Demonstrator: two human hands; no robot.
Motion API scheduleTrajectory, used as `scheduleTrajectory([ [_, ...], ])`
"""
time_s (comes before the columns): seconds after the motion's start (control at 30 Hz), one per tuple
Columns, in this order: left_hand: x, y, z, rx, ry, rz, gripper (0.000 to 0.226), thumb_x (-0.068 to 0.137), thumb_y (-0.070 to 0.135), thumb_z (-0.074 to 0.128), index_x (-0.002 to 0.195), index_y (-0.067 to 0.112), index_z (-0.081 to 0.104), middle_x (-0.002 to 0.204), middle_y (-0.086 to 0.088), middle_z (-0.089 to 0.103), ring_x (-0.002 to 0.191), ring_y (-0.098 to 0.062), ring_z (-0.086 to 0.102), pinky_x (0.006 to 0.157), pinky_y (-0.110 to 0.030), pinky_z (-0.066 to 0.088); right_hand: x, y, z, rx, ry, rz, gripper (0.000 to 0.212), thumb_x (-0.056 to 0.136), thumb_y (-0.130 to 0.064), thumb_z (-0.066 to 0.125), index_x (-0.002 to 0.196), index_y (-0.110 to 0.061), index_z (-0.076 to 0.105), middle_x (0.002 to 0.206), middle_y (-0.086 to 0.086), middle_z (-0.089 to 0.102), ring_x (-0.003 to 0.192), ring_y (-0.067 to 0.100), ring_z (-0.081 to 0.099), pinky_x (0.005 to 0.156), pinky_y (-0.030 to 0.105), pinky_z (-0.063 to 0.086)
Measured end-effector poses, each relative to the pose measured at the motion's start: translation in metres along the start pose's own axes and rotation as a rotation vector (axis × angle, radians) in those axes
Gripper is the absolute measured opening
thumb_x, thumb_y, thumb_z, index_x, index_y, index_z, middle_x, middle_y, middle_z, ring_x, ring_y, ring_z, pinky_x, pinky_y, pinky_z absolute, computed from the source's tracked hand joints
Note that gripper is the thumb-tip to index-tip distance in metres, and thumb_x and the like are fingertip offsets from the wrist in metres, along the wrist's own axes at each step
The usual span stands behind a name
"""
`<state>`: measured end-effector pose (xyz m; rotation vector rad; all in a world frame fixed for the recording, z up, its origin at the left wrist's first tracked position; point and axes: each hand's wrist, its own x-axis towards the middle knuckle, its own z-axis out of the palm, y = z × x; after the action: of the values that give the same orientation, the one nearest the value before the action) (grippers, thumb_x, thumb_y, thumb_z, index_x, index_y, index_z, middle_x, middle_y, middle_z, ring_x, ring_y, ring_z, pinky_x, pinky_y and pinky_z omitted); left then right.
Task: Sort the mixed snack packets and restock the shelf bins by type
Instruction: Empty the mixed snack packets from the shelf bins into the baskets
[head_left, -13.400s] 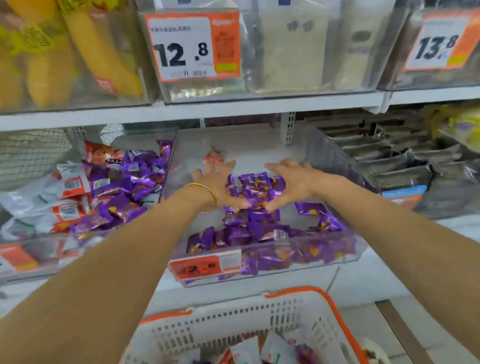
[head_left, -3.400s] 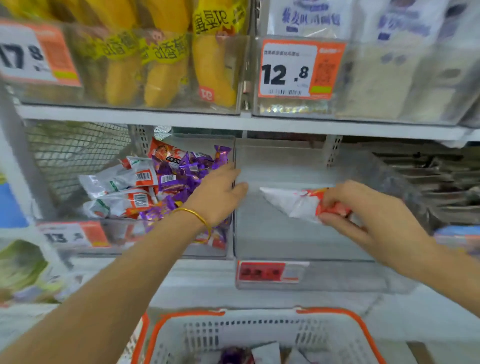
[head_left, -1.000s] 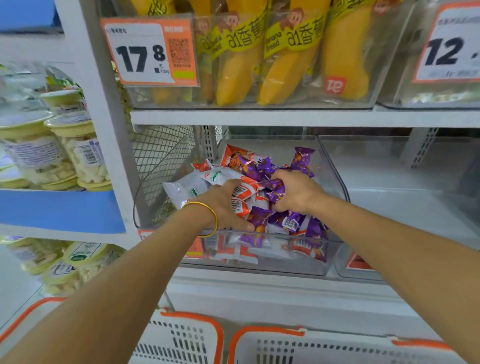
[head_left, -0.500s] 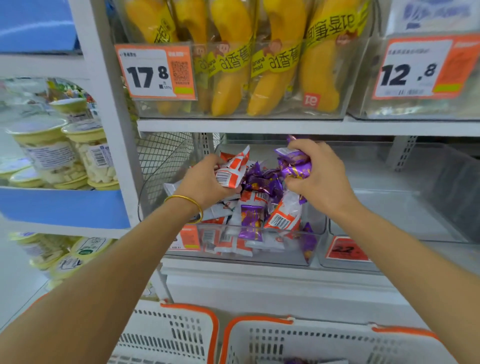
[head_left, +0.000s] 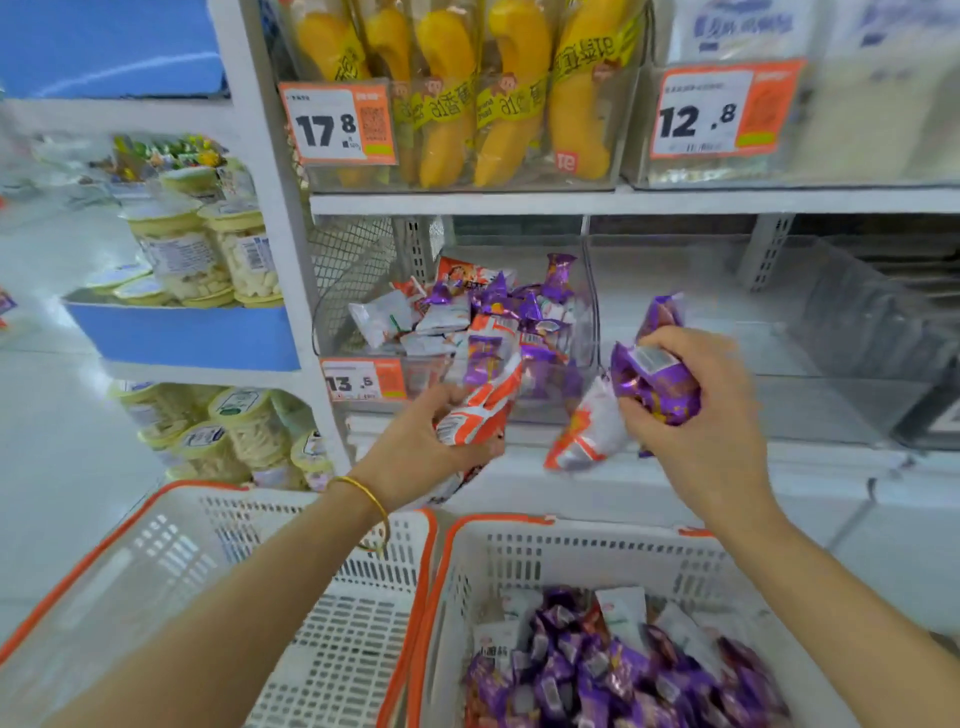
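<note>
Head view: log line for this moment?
left hand: grips white-orange packets | right hand: grips purple packets | mixed bin: both types inside | right basket: mostly purple

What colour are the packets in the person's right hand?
Shiny purple packets, plus one white-and-orange packet; head view.

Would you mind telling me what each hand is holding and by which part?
The left hand grips orange-and-white packets across their middles; the right hand clutches purple packets round their bodies; a white-and-orange packet hangs just below.

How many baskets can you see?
2. The left basket is at the bottom left; the right basket is beside it, holding purple packets. Others may lie out of frame.
</note>
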<state>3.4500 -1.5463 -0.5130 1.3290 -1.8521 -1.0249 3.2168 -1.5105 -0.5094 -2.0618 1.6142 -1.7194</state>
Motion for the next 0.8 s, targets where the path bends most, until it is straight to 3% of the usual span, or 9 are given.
scheduleTrajectory([
  [0.13, -0.009, -0.042, 0.047, 0.269, -0.273, -0.238, 0.059, 0.079, 0.032, 0.073, 0.129, 0.015, 0.047, 0.126, -0.003, 0.055, 0.108, -0.019, 0.055, 0.092, -0.028, 0.044, -0.068, 0.042, 0.003, -0.111, -0.463, 0.328, 0.059, 0.062, -0.008, 0.080, 0.118, -0.012, 0.062, 0.100, 0.001, 0.050, 0.097, 0.018, 0.054, 0.076, 0.001, 0.029],
  [0.23, -0.015, -0.061, 0.076, 0.371, -0.521, -0.324, 0.079, 0.083, 0.035, 0.069, 0.146, 0.020, 0.025, 0.150, 0.000, 0.030, 0.135, -0.021, 0.035, 0.111, -0.037, 0.030, -0.101, 0.068, 0.015, -0.252, -0.841, 0.489, 0.077, 0.054, -0.036, 0.075, 0.126, -0.018, 0.058, 0.106, 0.005, 0.047, 0.104, 0.024, 0.052, 0.073, 0.015, 0.030],
  [0.33, -0.009, -0.066, 0.079, 0.414, -0.646, -0.314, 0.093, 0.081, 0.035, 0.071, 0.150, 0.028, 0.008, 0.155, 0.000, 0.020, 0.140, -0.020, 0.027, 0.111, -0.034, 0.031, -0.095, 0.073, 0.015, -0.330, -1.079, 0.554, 0.083, 0.067, -0.049, 0.077, 0.140, -0.026, 0.044, 0.139, 0.010, 0.039, 0.131, 0.024, 0.036, 0.099, 0.023, 0.033],
  [0.4, 0.008, -0.061, 0.062, 0.319, -0.585, -0.303, 0.086, 0.080, 0.027, 0.073, 0.148, 0.025, 0.020, 0.146, -0.005, 0.034, 0.129, -0.023, 0.043, 0.105, -0.034, 0.040, -0.070, 0.063, 0.013, -0.412, -1.129, 0.490, 0.070, 0.081, -0.042, 0.071, 0.142, -0.027, 0.039, 0.146, 0.007, 0.035, 0.135, 0.022, 0.035, 0.108, 0.027, 0.030],
  [0.47, 0.032, -0.046, 0.031, 0.077, -0.389, -0.236, 0.060, 0.082, 0.013, 0.070, 0.136, 0.014, 0.043, 0.115, -0.007, 0.059, 0.092, -0.018, 0.064, 0.079, -0.029, 0.056, -0.030, 0.042, 0.016, -0.363, -0.937, 0.379, 0.050, 0.086, -0.028, 0.068, 0.133, -0.022, 0.052, 0.121, 0.000, 0.056, 0.109, 0.014, 0.055, 0.090, 0.017, 0.043],
  [0.53, 0.065, -0.030, -0.009, -0.018, -0.084, -0.098, 0.035, 0.085, 0.008, 0.065, 0.119, 0.004, 0.057, 0.085, -0.002, 0.065, 0.067, -0.010, 0.064, 0.057, -0.021, 0.054, 0.019, 0.017, 0.032, -0.212, -0.678, 0.281, 0.030, 0.086, -0.015, 0.067, 0.116, -0.018, 0.064, 0.094, -0.003, 0.062, 0.086, 0.015, 0.062, 0.075, 0.021, 0.049],
  [0.63, 0.129, -0.025, -0.066, 0.330, 0.295, 0.090, 0.044, 0.084, 0.025, 0.068, 0.123, 0.010, 0.055, 0.107, -0.005, 0.061, 0.100, -0.022, 0.060, 0.083, -0.033, 0.051, 0.099, 0.004, 0.085, -0.239, -0.525, 0.106, 0.037, 0.086, -0.022, 0.066, 0.123, -0.021, 0.060, 0.106, 0.003, 0.061, 0.097, 0.021, 0.058, 0.087, 0.033, 0.046],
  [0.7, 0.171, -0.038, -0.089, 0.728, 0.249, 0.051, 0.076, 0.078, 0.050, 0.067, 0.142, 0.025, 0.035, 0.141, -0.014, 0.040, 0.131, -0.033, 0.034, 0.108, -0.044, 0.032, 0.147, 0.020, 0.130, -0.359, -0.653, 0.077, 0.071, 0.081, -0.040, 0.071, 0.142, -0.023, 0.039, 0.135, 0.012, 0.048, 0.123, 0.026, 0.047, 0.100, 0.034, 0.039],
  [0.8, 0.217, -0.056, -0.101, 1.011, 0.022, -0.094, 0.108, 0.063, 0.077, 0.058, 0.146, 0.045, -0.002, 0.157, -0.014, -0.003, 0.141, -0.043, 0.003, 0.112, -0.058, 0.016, 0.191, 0.058, 0.183, -0.543, -1.028, 0.203, 0.118, 0.067, -0.061, 0.073, 0.152, -0.025, -0.002, 0.159, 0.012, 0.006, 0.145, 0.029, 0.014, 0.116, 0.040, 0.023],
])
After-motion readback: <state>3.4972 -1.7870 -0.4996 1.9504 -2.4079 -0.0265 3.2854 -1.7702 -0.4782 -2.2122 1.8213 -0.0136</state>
